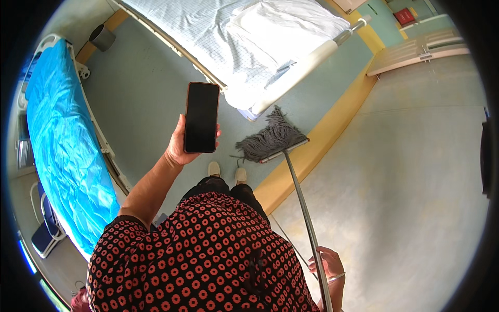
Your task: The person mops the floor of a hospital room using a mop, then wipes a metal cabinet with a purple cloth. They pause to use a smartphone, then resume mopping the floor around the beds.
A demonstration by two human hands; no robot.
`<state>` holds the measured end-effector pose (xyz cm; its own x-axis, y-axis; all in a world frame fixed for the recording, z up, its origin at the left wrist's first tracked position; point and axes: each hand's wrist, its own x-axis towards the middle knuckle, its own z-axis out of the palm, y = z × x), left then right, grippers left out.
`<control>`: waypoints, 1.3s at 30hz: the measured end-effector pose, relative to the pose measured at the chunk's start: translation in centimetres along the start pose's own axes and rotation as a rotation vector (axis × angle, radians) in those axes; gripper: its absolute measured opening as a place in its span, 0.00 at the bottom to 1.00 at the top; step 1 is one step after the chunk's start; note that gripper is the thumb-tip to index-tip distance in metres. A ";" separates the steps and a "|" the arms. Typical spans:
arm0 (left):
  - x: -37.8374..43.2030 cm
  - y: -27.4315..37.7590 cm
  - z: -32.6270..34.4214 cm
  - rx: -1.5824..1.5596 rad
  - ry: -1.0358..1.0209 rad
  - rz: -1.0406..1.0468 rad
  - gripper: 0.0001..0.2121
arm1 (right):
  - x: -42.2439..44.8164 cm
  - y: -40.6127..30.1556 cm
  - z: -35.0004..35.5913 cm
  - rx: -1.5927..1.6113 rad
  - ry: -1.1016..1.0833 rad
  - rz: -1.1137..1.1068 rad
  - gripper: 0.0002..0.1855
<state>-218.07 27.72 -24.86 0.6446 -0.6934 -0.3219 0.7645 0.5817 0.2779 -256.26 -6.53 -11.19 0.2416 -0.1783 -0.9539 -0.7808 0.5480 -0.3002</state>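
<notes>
My left hand [182,146] holds a smartphone [202,117] upright, its dark screen facing me and an orange-brown edge around it. Low on the right, my right hand [329,263], with a bracelet at the wrist, is at the metal handle [302,195] of a mop. The handle passes in front of the palm, and fingertips show on its left side; whether they grip it is unclear. Grey yarn strands of the mop head [273,136] spread over the floor, and its clamp bar [284,151] reaches the yellow skirting.
Ahead stands a hospital bed [202,31] with rumpled white bedding [284,31]. Another bed under a blue cover [66,136] runs along the left, near a folding chair [48,230]. A grey bin [102,38] sits by the far wall. The pale wall [393,175] is close on my right.
</notes>
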 end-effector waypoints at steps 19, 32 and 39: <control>-7.1 1.1 -2.9 -0.130 -0.059 0.172 0.32 | 10.9 -6.0 5.4 -0.839 -0.091 0.032 0.22; -17.8 0.9 -9.6 -0.224 0.179 0.527 0.33 | 18.4 -11.9 8.4 -1.369 -0.137 0.171 0.27; -15.7 -0.8 -11.1 -0.174 0.487 0.428 0.26 | 23.9 -14.1 9.6 -1.829 -0.686 -0.269 0.33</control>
<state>-228.77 42.83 -30.09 0.7890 -0.1390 -0.5985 0.4042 0.8511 0.3351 -233.99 -10.67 -29.80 0.2289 0.4389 -0.8689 -0.1422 -0.8679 -0.4759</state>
